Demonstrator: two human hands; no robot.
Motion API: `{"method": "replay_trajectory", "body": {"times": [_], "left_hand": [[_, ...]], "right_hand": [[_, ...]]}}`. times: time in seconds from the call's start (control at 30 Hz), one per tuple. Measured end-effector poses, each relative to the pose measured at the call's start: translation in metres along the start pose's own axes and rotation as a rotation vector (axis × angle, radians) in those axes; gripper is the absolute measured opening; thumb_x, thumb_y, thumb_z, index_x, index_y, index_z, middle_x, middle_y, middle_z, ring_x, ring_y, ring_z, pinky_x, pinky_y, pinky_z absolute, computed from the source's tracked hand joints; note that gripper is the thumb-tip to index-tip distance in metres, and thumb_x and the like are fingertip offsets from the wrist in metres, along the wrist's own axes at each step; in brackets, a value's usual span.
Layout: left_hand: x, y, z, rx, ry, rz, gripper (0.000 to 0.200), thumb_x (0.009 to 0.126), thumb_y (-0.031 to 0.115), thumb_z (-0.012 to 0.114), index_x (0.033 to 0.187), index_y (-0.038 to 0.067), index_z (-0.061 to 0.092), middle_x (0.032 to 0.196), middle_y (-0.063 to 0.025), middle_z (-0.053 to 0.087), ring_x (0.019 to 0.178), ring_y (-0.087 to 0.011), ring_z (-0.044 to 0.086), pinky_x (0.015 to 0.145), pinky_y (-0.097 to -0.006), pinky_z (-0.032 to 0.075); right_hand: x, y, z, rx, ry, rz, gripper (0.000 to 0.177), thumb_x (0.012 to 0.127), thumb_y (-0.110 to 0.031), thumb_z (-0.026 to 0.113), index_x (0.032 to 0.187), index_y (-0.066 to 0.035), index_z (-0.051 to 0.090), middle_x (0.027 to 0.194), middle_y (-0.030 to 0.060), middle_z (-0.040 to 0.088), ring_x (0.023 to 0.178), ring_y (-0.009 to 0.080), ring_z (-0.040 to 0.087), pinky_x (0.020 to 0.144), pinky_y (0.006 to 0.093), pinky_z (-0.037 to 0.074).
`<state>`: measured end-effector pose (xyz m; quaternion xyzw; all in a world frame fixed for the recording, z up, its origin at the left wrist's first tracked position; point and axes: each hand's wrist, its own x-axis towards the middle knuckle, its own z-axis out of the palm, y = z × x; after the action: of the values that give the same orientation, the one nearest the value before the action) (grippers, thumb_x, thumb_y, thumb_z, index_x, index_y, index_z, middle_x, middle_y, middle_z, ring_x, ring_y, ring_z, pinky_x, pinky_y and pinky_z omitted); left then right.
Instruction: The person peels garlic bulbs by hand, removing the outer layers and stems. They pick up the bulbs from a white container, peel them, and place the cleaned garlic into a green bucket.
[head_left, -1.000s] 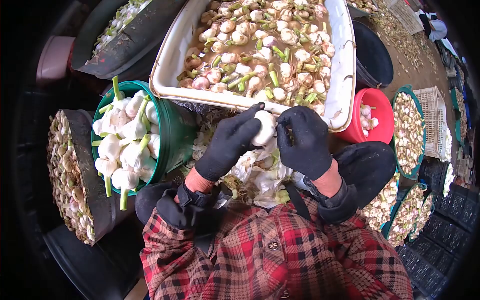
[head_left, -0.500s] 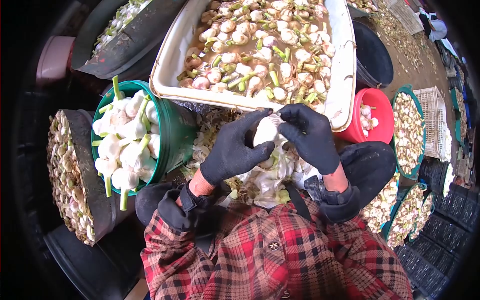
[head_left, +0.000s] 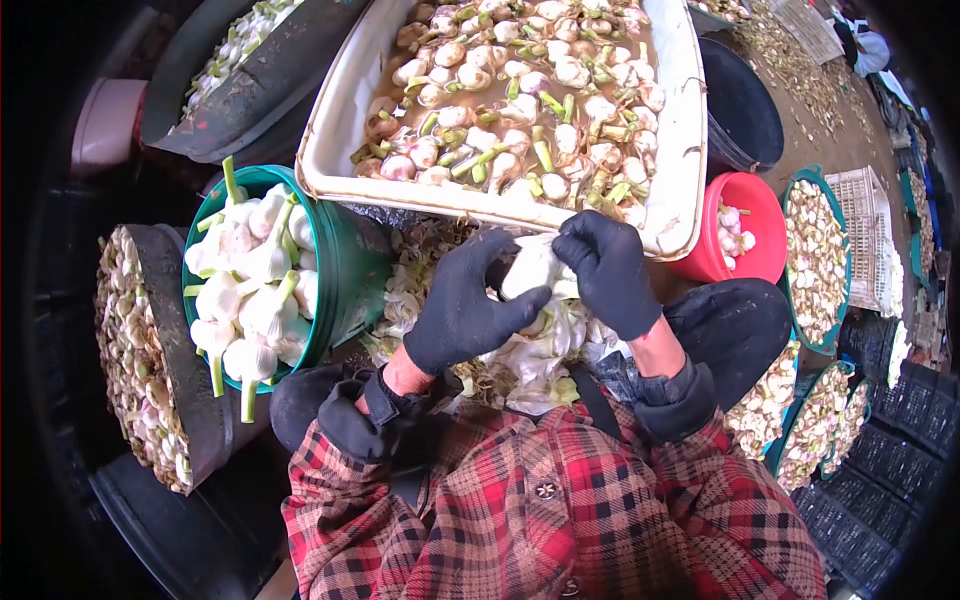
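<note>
A white garlic bulb (head_left: pixel 532 268) is between my two gloved hands, above my lap. My left hand (head_left: pixel 468 302), in a black glove, curls round the bulb with thumb and fingers. My right hand (head_left: pixel 608 272), gloved the same way, has its fingers pinched at the bulb's upper right side, on what looks like its skin. Below the hands lies a heap of pale peeled garlic skins (head_left: pixel 535 365). Just beyond stands a white tub (head_left: pixel 440 203) of brown water with many unpeeled garlic bulbs (head_left: pixel 455 118) floating in it.
Left of me a green bucket (head_left: pixel 352 285) is heaped with clean white garlic bulbs (head_left: pixel 262 250). A red bucket (head_left: pixel 762 235) on the right holds a few bulbs. Garlic-filled baskets (head_left: pixel 815 260) and white crates (head_left: pixel 860 235) stand farther right. A person (head_left: pixel 870 50) is at the far upper right.
My right fingers have closed into a pinch at the bulb's side, and the right hand has moved slightly left. The bulb has tilted a little in my left hand.
</note>
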<state>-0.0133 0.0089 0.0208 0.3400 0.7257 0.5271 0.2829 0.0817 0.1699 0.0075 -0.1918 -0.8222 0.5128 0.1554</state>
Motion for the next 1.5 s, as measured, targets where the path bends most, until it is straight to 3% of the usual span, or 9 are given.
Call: {"method": "replay_trajectory", "body": {"times": [0.5,0.67,0.77,0.9,1.03,1.23,1.37,1.4,1.5], "left_hand": [[0.001,-0.013,0.0,-0.625,-0.013,0.007,0.06,0.073,0.005,0.065,0.129,0.0,0.046,0.117,-0.0089,0.053,0.109,-0.0147,0.05,0.096,-0.0298,0.042],[0.006,-0.009,-0.01,-0.008,-0.08,0.313,0.072,0.076,0.011,0.064,0.142,0.0,0.035,0.149,-0.0172,0.031,0.138,-0.0287,0.03,0.11,-0.0398,0.027],[0.006,0.002,-0.006,0.246,0.012,0.531,0.064,0.072,0.005,0.064,0.135,0.014,0.05,0.14,-0.0236,0.04,0.131,-0.0402,0.037,0.107,-0.0456,0.031],[0.001,-0.013,0.002,0.217,0.106,0.575,0.032,0.077,-0.001,0.062,0.109,0.003,0.06,0.121,-0.0195,0.059,0.112,-0.0365,0.057,0.096,-0.0419,0.044],[-0.001,0.005,-0.008,-0.27,0.288,0.087,0.015,0.091,0.006,0.055,0.098,-0.005,0.063,0.1,-0.0113,0.068,0.087,-0.0159,0.063,0.079,-0.0292,0.051],[0.019,-0.016,-0.049,-0.59,0.545,0.044,0.027,0.094,0.01,0.052,0.113,-0.008,0.059,0.11,-0.0152,0.065,0.1,-0.0211,0.063,0.09,-0.0318,0.049],[0.017,-0.004,-0.038,-0.725,0.528,-0.07,0.026,0.089,0.003,0.055,0.113,-0.009,0.057,0.11,-0.0151,0.064,0.1,-0.0228,0.064,0.089,-0.0314,0.049],[0.016,-0.004,-0.036,-0.7,0.524,-0.064,0.025,0.088,0.002,0.055,0.111,-0.009,0.057,0.108,-0.015,0.065,0.097,-0.0228,0.065,0.088,-0.0315,0.05],[0.016,-0.008,-0.031,-0.678,0.483,-0.044,0.024,0.085,0.0,0.055,0.107,-0.009,0.058,0.103,-0.0143,0.066,0.091,-0.0223,0.066,0.085,-0.0314,0.051]], "right_hand": [[0.008,0.001,-0.001,0.044,-0.049,0.077,0.016,0.082,-0.011,0.064,0.082,0.005,0.064,0.067,0.0144,0.063,0.06,0.0184,0.057,0.06,0.035,0.045],[0.004,0.002,0.01,0.015,0.178,0.107,0.013,0.083,-0.009,0.063,0.082,0.004,0.062,0.07,0.0164,0.064,0.064,0.0233,0.061,0.062,0.0358,0.047],[0.001,-0.001,0.016,0.03,0.248,0.129,0.012,0.084,-0.008,0.063,0.083,0.004,0.062,0.07,0.0161,0.064,0.065,0.0227,0.061,0.063,0.0355,0.047],[-0.001,-0.008,0.023,0.067,0.19,0.094,0.011,0.085,-0.007,0.063,0.083,0.004,0.061,0.07,0.0154,0.064,0.064,0.0205,0.06,0.062,0.0345,0.046],[-0.004,-0.019,0.019,0.208,0.029,0.126,0.01,0.085,-0.007,0.063,0.085,0.003,0.06,0.067,0.007,0.061,0.064,0.0122,0.054,0.061,0.0292,0.045],[-0.028,-0.024,0.002,-0.039,-1.016,-0.245,0.032,0.08,-0.028,0.071,0.097,-0.003,0.062,0.086,0.0142,0.063,0.082,0.0325,0.063,0.076,0.0403,0.049],[0.031,-0.016,-0.027,-0.378,-0.648,-0.393,0.052,0.076,-0.041,0.073,0.109,-0.002,0.06,0.096,0.0171,0.062,0.091,0.0348,0.062,0.082,0.0415,0.049],[0.053,-0.037,-0.038,-0.357,-0.568,-0.024,0.047,0.077,-0.038,0.073,0.105,-0.001,0.062,0.092,0.0185,0.064,0.088,0.0344,0.063,0.079,0.0409,0.05],[0.134,-0.011,-0.036,-0.696,-0.372,-0.073,0.045,0.08,-0.04,0.064,0.103,-0.001,0.065,0.1,0.0218,0.065,0.095,0.0358,0.063,0.085,0.0427,0.049]]}}
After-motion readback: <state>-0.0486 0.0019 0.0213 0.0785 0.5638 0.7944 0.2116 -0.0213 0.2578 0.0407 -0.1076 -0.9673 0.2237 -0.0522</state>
